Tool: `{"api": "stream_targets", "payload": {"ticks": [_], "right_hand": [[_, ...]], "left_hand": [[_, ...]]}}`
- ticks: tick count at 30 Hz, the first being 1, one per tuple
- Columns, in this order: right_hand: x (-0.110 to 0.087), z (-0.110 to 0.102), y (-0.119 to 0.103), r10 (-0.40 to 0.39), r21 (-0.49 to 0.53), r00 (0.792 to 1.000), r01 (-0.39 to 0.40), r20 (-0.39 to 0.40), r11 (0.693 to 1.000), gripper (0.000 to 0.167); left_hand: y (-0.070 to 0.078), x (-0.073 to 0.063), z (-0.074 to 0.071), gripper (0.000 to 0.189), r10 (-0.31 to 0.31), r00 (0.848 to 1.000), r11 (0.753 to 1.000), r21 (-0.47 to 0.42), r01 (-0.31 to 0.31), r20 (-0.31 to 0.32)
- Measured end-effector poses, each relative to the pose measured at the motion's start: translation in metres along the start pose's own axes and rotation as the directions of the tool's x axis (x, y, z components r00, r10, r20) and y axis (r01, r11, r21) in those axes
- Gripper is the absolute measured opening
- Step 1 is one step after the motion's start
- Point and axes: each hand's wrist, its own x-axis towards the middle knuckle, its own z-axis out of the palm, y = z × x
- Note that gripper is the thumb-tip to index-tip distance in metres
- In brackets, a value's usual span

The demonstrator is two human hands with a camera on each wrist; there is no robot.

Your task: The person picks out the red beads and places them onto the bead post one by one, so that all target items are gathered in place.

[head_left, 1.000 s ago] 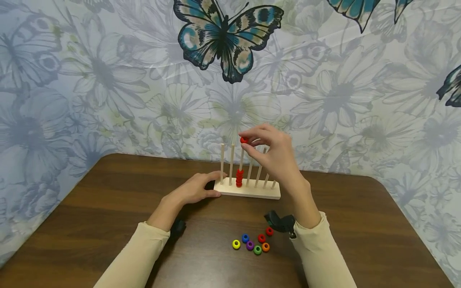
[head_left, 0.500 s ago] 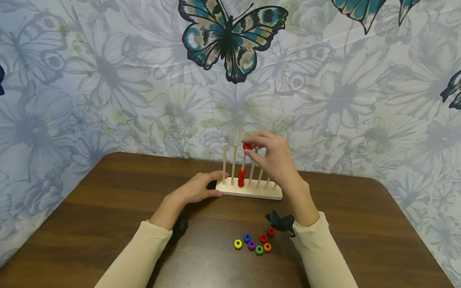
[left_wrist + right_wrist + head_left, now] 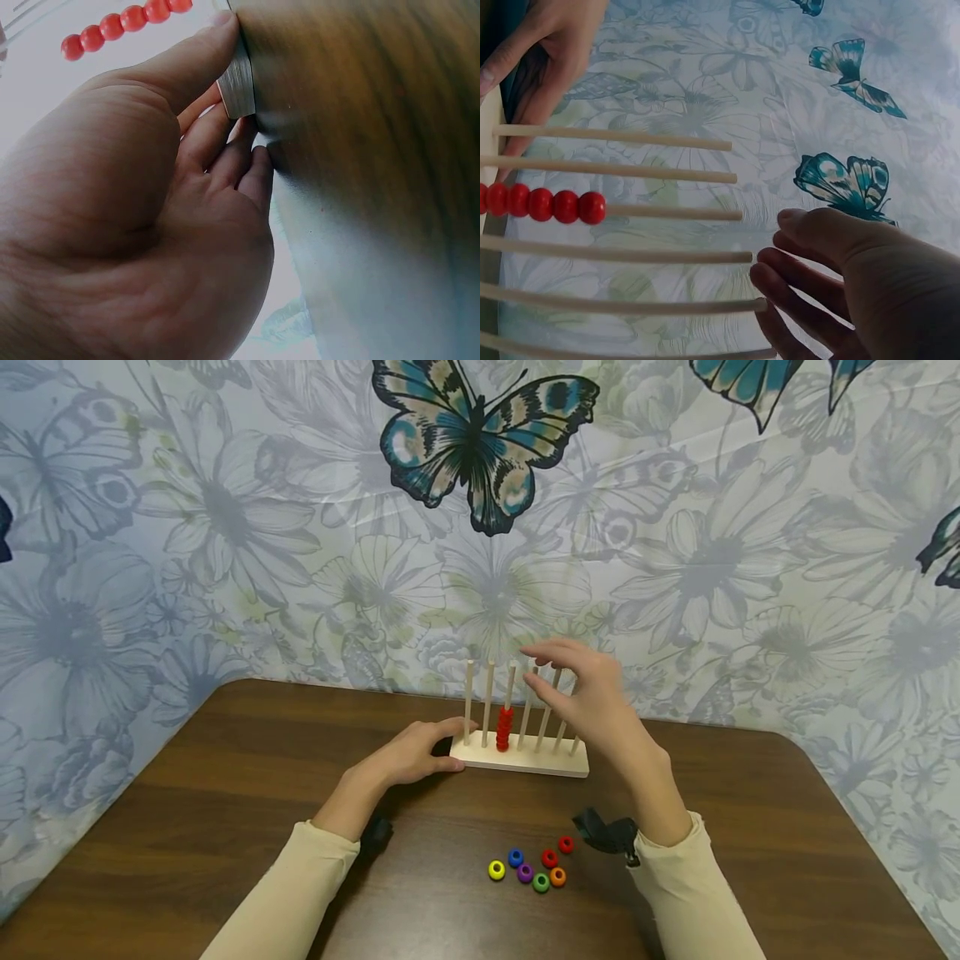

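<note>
A light wooden peg stand (image 3: 525, 762) with a row of upright pegs stands on the table. Several red beads (image 3: 504, 730) are stacked on its third peg from the left, and the other pegs are bare. My left hand (image 3: 405, 753) holds the stand's left end, thumb at the front and fingers behind; the left wrist view shows the thumb on the base's end (image 3: 238, 90). Beside the peg tops, my right hand (image 3: 588, 697) hovers with thumb and fingers parted and nothing between them. In the right wrist view its fingertips lie close to the peg ends.
Loose beads lie on the brown table (image 3: 225, 827) in front of the stand: yellow (image 3: 497, 870), blue (image 3: 515, 857), purple (image 3: 525, 873), green (image 3: 541, 883), orange (image 3: 557, 877) and two red (image 3: 550, 858). A butterfly-patterned wall covering (image 3: 300, 568) rises behind the table.
My right hand has let go of a red bead, which slid down onto the stack on the third peg. The hand then moved off to the right. The left hand kept its hold.
</note>
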Motion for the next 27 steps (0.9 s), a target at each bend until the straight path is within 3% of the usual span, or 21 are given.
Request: {"api": "stream_targets", "payload": {"ticks": [8, 13, 27], "right_hand": [[-0.019, -0.03, 0.01, -0.012, 0.071, 0.997, 0.017, -0.08, 0.997, 0.031], [-0.04, -0.049, 0.024, 0.076, 0.118, 0.996, -0.069, -0.053, 0.991, 0.032], [-0.091, -0.08, 0.053, 0.211, 0.046, 0.977, -0.212, 0.016, 0.976, 0.033]], "left_hand": [[0.0, 0.0, -0.001, 0.062, 0.004, 1.0, 1.0, 0.001, -0.004, -0.002], [-0.001, 0.0, -0.001, 0.061, 0.007, 1.0, 1.0, 0.002, -0.007, -0.002], [-0.003, 0.001, 0.002, 0.062, -0.001, 1.0, 1.0, 0.004, 0.001, 0.002]]}}
